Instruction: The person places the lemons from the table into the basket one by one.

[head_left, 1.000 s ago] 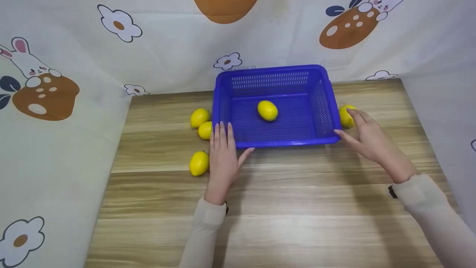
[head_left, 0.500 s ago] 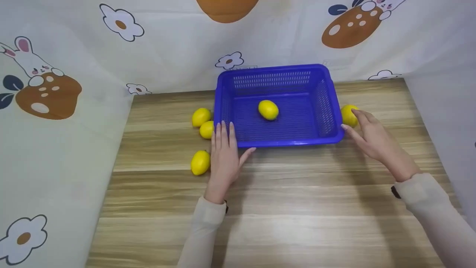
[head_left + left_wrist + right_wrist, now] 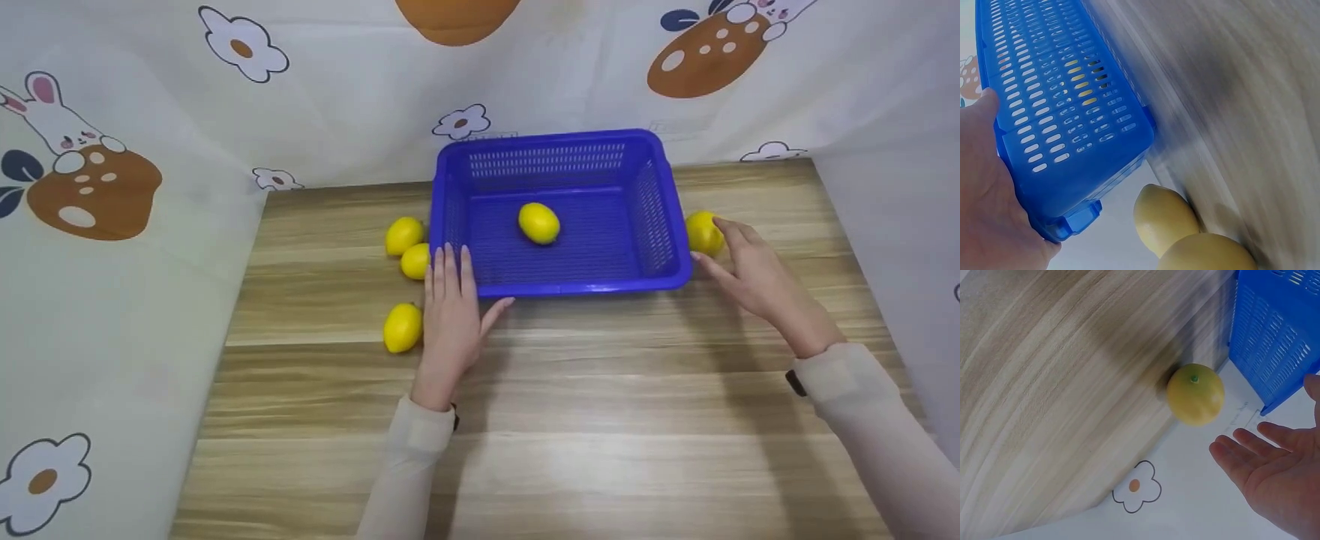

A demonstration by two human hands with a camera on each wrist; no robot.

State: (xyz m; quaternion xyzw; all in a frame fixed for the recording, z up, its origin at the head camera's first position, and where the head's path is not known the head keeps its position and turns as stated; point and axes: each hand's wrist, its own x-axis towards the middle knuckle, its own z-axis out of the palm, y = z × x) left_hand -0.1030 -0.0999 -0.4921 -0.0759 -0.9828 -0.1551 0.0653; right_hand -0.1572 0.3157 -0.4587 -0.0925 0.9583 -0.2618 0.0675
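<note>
A blue plastic basket (image 3: 585, 288) with slotted walls stands at the back of the table, one lemon (image 3: 539, 223) lying inside it. My left hand (image 3: 451, 319) rests on the basket's front left corner with its fingers straight over the rim; in the left wrist view, the hand (image 3: 994, 197) lies along the rim. Over the lemon on the right (image 3: 703, 232) hovers my right hand (image 3: 765, 281), fingers spread and loosely bent. The right wrist view shows this lemon (image 3: 1195, 394) apart from the fingertips (image 3: 1220, 449), with the thumb near the basket rim.
Left of the basket lie three more lemons: one at the back (image 3: 404, 236), one against the basket wall (image 3: 416, 262) and one nearer the front (image 3: 403, 328). A patterned white cloth (image 3: 330, 90) encloses the wooden table (image 3: 600, 420) at the back and sides.
My right hand has shifted slightly right, its thumb moving off the basket's front right corner. The left hand and basket look unmoved.
</note>
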